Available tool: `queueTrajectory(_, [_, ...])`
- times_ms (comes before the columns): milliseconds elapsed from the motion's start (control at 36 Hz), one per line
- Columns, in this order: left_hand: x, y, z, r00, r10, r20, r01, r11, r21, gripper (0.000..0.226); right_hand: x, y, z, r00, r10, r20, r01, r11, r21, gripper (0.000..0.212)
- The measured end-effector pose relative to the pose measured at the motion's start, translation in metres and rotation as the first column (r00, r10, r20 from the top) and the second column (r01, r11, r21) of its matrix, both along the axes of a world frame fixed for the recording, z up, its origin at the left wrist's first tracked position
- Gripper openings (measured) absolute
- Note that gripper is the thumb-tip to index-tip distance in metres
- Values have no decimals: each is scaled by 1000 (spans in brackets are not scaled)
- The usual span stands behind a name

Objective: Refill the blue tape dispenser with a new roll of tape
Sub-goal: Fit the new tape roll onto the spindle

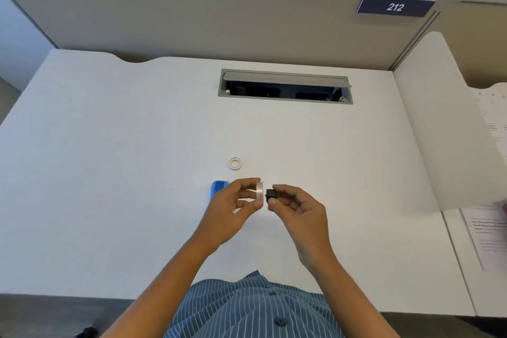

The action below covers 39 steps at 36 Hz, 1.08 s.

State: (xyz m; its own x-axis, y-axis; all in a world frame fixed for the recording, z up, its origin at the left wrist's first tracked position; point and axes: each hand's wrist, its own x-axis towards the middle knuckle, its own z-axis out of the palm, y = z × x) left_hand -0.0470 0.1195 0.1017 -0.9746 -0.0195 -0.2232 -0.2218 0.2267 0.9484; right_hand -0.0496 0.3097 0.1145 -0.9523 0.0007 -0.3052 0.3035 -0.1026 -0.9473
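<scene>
My left hand [233, 204] holds a clear roll of tape [259, 191] edge-on between thumb and fingers, above the white desk [109, 173]. My right hand [299, 208] pinches a small black spool core [271, 194] just right of the roll, a narrow gap between them. The blue tape dispenser [218, 189] lies on the desk behind my left hand, which hides most of it. An empty white tape ring [235, 163] lies flat on the desk a little beyond the hands.
A cable slot with a grey flap [285, 86] is set into the desk farther back. A white divider panel [444, 132] stands at the right, with printed papers [485, 230] past it. A grey partition with a "212" sign [395, 7] closes the back.
</scene>
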Motion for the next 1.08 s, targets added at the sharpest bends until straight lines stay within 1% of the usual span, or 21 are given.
queueTrajectory(111, [6,1,7,1000,14,3,-14,1000,8,42,3,-2,3,1000,29,8,-29,999,19,32])
queueTrajectory(389, [20,-1,15,1000,7,29,-8,1000,17,44,8,-1,6,996,82,-30,-79,995,68,32])
queueTrajectory(750, [31,2,23,1000,4,12,-5,1000,28,44,11,3,12,980,178,-86,-174,984,50,27])
queueTrajectory(861, [33,2,25,1000,-4,3,4,1000,28,43,11,7,14,973,214,-84,-212,977,31,27])
queueTrajectory(944, [36,2,26,1000,-10,-7,10,1000,16,42,10,9,13,966,248,-76,-244,968,55,28])
queueTrajectory(1083, [39,4,27,1000,-21,-17,21,999,-30,42,11,7,11,972,227,-59,-225,974,35,27])
